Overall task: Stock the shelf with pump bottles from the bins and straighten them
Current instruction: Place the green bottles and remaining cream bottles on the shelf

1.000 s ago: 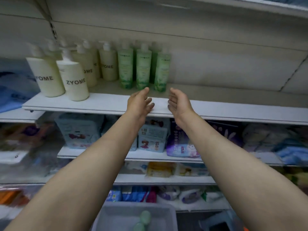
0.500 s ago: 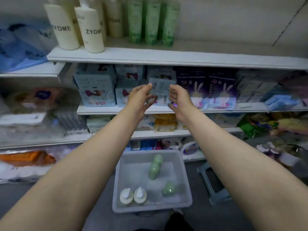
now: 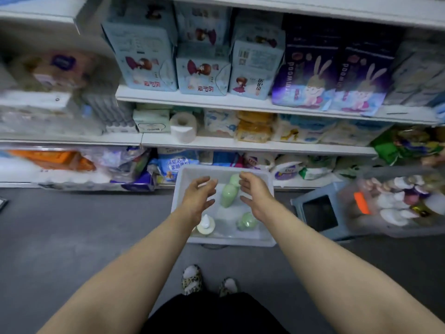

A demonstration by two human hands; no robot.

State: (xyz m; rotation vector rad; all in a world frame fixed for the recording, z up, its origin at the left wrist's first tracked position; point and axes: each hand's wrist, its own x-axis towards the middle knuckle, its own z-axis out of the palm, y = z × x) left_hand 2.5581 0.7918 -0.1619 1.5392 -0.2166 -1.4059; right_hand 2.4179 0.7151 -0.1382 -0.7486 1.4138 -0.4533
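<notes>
Reaching down with left hand [image 3: 198,197] and right hand [image 3: 255,196], fingers spread and empty, palms facing, framing green pump bottle [image 3: 228,195] lying mid-bin [image 3: 269,236] on near floor, apparently readying a two-handed pickup.

Bare forearms, leopard-print slippers [image 3: 191,279], black garment [image 3: 212,314]

The grey bin [image 3: 267,179] on the floor holds 3 green pump bottles: 1 lying in the middle [image 3: 228,195], 1 behind it [image 3: 234,180] and 1 at the front right [image 3: 247,221]. There is also 1 cream pump bottle [image 3: 206,225] (a second may be hidden under the arm). Above the bin are 2 hands, the left hand [image 3: 198,198] and the right hand [image 3: 255,195]. On the shelf stand 3 light blue packs [image 3: 144,66] and 2 purple rabbit packs [image 3: 305,75]. Below lies 1 toilet paper roll [image 3: 183,126]. On the floor are 2 slippers [image 3: 192,279].
</notes>
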